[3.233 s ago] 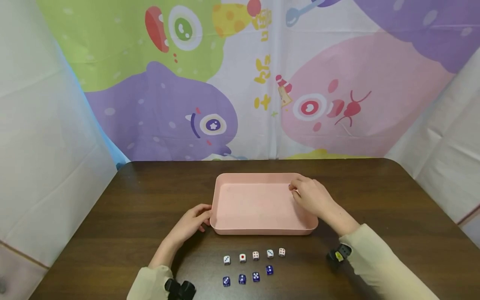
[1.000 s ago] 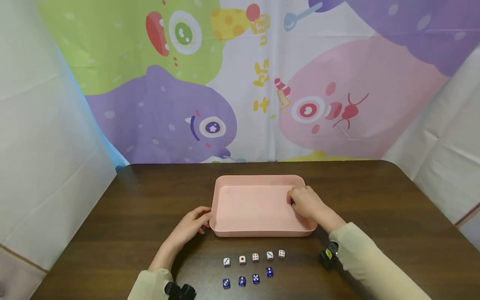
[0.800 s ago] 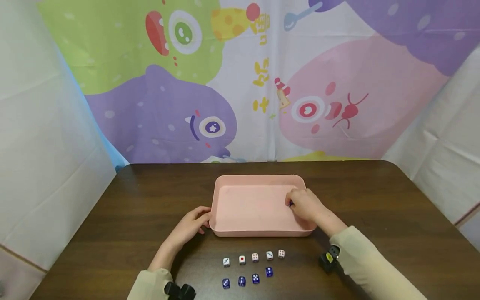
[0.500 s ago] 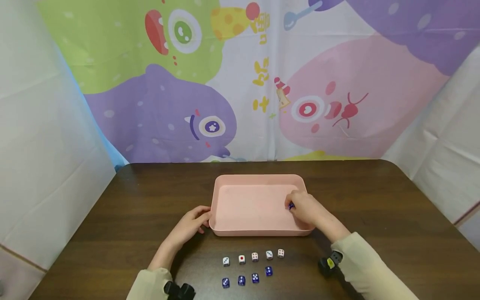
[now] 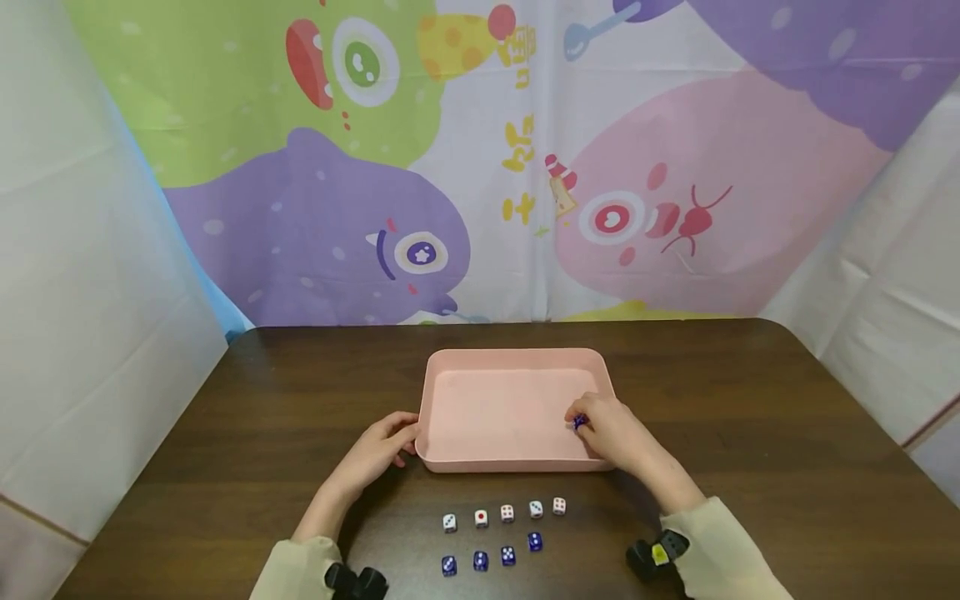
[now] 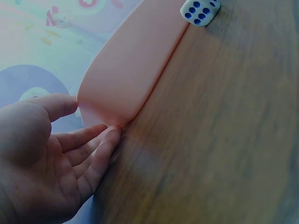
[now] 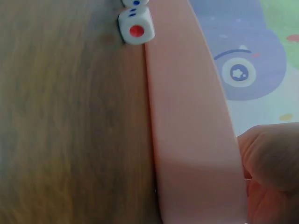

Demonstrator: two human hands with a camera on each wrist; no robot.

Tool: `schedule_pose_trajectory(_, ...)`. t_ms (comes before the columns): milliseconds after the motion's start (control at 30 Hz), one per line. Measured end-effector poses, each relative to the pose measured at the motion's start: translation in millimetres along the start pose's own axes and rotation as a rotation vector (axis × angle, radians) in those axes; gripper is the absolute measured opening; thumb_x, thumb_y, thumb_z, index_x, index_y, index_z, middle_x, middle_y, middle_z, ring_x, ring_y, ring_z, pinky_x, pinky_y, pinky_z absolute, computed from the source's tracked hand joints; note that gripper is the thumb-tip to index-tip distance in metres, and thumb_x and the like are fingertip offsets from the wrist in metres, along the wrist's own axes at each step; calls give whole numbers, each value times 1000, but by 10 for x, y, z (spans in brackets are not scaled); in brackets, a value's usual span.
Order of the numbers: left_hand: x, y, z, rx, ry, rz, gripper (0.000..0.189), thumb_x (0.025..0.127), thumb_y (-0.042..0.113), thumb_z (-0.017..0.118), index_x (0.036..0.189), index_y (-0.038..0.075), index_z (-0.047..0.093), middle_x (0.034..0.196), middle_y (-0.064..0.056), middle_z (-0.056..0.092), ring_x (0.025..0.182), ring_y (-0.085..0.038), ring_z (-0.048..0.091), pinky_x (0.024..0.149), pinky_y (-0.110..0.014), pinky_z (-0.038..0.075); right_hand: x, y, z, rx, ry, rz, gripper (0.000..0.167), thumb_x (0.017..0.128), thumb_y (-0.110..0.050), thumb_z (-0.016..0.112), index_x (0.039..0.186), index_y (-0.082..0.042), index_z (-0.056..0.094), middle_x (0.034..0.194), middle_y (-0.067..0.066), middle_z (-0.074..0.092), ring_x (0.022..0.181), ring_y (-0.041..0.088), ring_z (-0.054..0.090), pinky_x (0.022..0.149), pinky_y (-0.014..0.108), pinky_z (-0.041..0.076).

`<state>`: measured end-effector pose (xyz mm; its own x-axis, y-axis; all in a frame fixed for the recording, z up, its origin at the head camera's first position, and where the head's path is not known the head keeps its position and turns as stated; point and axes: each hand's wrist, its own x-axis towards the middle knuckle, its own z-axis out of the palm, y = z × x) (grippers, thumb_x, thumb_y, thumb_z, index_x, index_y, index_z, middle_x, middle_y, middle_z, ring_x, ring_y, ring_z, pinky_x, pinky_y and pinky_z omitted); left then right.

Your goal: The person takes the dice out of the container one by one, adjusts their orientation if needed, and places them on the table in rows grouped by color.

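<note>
Over the right side of a pink tray [image 5: 510, 408], my right hand [image 5: 615, 429] pinches a blue die [image 5: 580, 421] between thumb and fingertips. The right wrist view shows only part of that hand [image 7: 273, 163], behind the tray's near wall [image 7: 196, 121]; the blue die is hidden there. My left hand [image 5: 378, 450] rests at the tray's left side. Seen from the left wrist, its thumb touches the tray's wall near the rim and its fingers, nearly straight, meet the bottom of the corner.
In front of the tray, several white dice [image 5: 481, 518] lie in a row on the brown wooden table [image 5: 720, 400]. Nearer still is a row of several blue dice [image 5: 480, 561], the rightmost set slightly farther back. A cartoon-print curtain [image 5: 315, 242] hangs behind the table.
My right hand has come from the tray's back right corner toward its front, and slightly left, with the blue die. The left hand and the dice rows stay in place.
</note>
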<state>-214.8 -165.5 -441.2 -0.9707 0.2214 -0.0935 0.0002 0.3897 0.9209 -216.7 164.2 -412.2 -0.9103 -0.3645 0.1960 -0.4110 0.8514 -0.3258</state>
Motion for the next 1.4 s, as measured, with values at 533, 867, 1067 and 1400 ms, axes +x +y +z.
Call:
schedule_pose_trajectory(533,-7,1,-7,13,5,-2,37,93,23,49,121,-1,51,85,-10,58,78,-17,54,63,-29,49,-114,-111,-56,10,50,-5,11,77,-3,63,83,-11,67,79,-2,59,63,10,47,60,25,42)
schedule_pose_trajectory(867,-14,13,-15,10,6,-9,38,92,22,49,122,-2,50,85,-10,58,78,-16,54,63,-29,49,-139,-192,-100,9,88,-64,12,76,-3,63,80,-14,66,82,-5,60,67,10,50,63,25,43)
schedule_pose_trajectory(1067,-15,9,0,0,0,-8,37,93,22,49,121,-2,51,84,-10,58,78,-17,54,63,-30,48,-170,-256,-145,14,76,-110,16,73,0,62,80,-14,65,82,-6,60,70,10,53,63,25,45)
schedule_pose_trajectory(1400,4,-1,-1,2,-4,-8,37,93,22,49,121,-2,51,86,-11,59,78,-17,54,63,-29,48,-205,-350,-217,15,23,-224,15,69,-2,65,77,-14,66,77,-8,61,70,7,56,65,22,47)
